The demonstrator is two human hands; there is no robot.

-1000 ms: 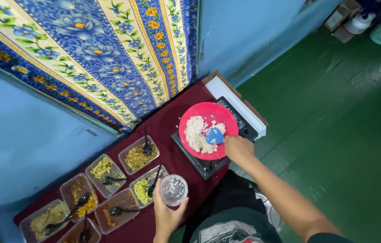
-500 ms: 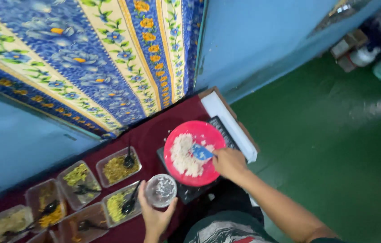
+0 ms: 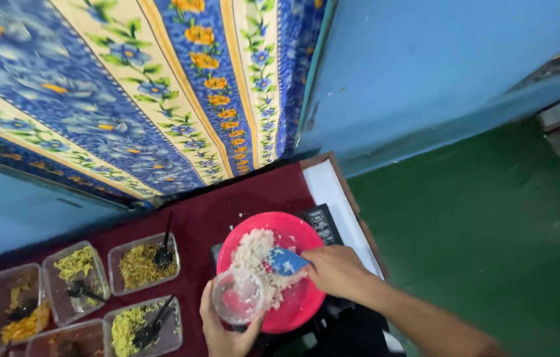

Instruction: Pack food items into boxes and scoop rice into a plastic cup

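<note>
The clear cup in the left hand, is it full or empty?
Empty, as far as visible: the clear cup in the left hand shows the red plate through it.

Table w/ dark maroon cloth [image 3: 240, 198] runs along the blue wall. On it, left side: clear plastic tubs [image 3: 144, 263] of yellow and orange shredded food, set close in two rows, dark spoons stuck in several. Right end: black scale [image 3: 323, 225] w/ a red bowl [image 3: 296, 311] of white rice on top. White strip [image 3: 339, 205] lies at the table's right edge, beside the scale.
</note>
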